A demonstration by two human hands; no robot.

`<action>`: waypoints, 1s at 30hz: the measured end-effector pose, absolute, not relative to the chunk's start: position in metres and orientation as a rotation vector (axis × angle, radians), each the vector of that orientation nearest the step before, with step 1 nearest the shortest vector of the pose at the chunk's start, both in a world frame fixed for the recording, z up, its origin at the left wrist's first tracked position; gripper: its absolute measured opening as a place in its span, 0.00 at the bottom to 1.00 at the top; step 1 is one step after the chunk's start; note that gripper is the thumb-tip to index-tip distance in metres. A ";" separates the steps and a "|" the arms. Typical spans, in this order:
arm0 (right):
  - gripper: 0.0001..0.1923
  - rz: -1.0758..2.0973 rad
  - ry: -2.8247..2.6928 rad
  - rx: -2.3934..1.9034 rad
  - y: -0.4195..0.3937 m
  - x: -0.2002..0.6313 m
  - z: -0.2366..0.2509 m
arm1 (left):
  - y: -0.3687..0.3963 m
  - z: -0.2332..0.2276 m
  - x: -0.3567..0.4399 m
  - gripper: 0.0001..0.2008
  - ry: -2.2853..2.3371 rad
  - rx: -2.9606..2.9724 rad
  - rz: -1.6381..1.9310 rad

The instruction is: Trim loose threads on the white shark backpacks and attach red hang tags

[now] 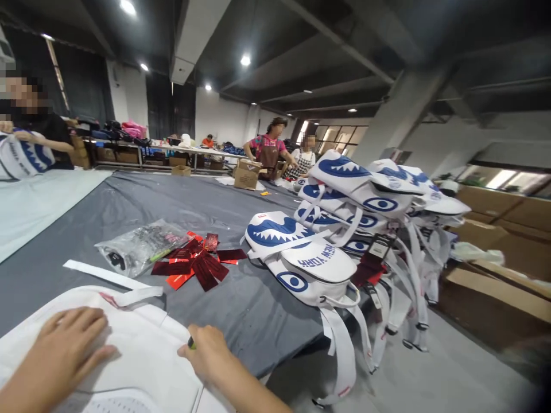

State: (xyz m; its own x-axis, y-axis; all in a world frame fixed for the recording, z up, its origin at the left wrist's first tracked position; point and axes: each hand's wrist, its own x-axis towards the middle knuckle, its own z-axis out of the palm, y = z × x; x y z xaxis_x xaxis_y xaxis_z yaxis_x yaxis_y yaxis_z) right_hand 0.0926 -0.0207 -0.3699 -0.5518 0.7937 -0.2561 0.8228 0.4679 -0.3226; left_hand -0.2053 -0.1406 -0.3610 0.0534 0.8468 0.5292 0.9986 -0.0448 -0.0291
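A white backpack (133,338) lies on the table directly in front of me, its mesh-covered part toward the bottom edge of the view. My left hand (75,338) rests flat on it with the fingers stretched out. At the bag's right side, my right hand (210,350) is closed around a small green-and-black tool (191,342). Most of that tool is hidden in the fingers, so its kind does not show. A white strap (112,278) runs from the bag across the dark tabletop.
Red tags (196,261) and a clear plastic bag (140,246) lie on the grey-covered table (275,327). A finished-looking backpack (297,258) sits right of them, beside a stack of similar backpacks (361,201) with hanging straps. A cardboard box (247,174) and several people are farther back.
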 end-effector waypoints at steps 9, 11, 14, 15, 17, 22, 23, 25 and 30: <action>0.30 -0.967 3.224 1.517 -0.021 0.116 -0.302 | -0.145 -0.339 -0.149 0.19 -2.183 -2.066 -0.512; 0.34 -1.047 3.199 1.422 -0.020 0.099 -0.308 | -0.140 -0.334 -0.143 0.17 -2.247 -2.076 -0.403; 0.28 -1.120 3.110 1.349 -0.029 0.075 -0.329 | -0.133 -0.338 -0.132 0.16 -2.291 -2.012 -0.393; 0.25 -1.172 3.059 1.311 -0.032 0.070 -0.336 | -0.132 -0.341 -0.129 0.15 -2.282 -1.997 -0.452; 0.19 -1.383 2.924 1.223 -0.035 0.065 -0.348 | -0.135 -0.348 -0.126 0.14 -2.184 -2.008 -0.624; 0.16 -2.080 2.628 1.440 -0.033 0.058 -0.352 | -0.148 -0.359 -0.124 0.11 -1.816 -2.049 -0.794; 0.16 -2.126 2.621 1.465 -0.033 0.053 -0.349 | -0.150 -0.359 -0.123 0.10 -1.795 -2.034 -0.781; 0.16 -2.114 2.657 1.468 -0.035 0.042 -0.344 | -0.150 -0.360 -0.120 0.08 -1.782 -1.999 -0.765; 0.19 -1.793 2.903 1.525 -0.034 0.023 -0.349 | -0.140 -0.373 -0.123 0.11 -1.768 -1.969 -0.775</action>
State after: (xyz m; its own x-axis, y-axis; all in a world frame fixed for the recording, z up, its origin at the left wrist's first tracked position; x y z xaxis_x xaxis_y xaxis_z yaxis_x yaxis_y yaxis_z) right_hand 0.0233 -0.0343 -0.3486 -0.5236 0.8484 0.0779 0.3099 0.2749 -0.9101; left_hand -0.1229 -0.1404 -0.3726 0.0557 0.7769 0.6272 0.9876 -0.1351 0.0796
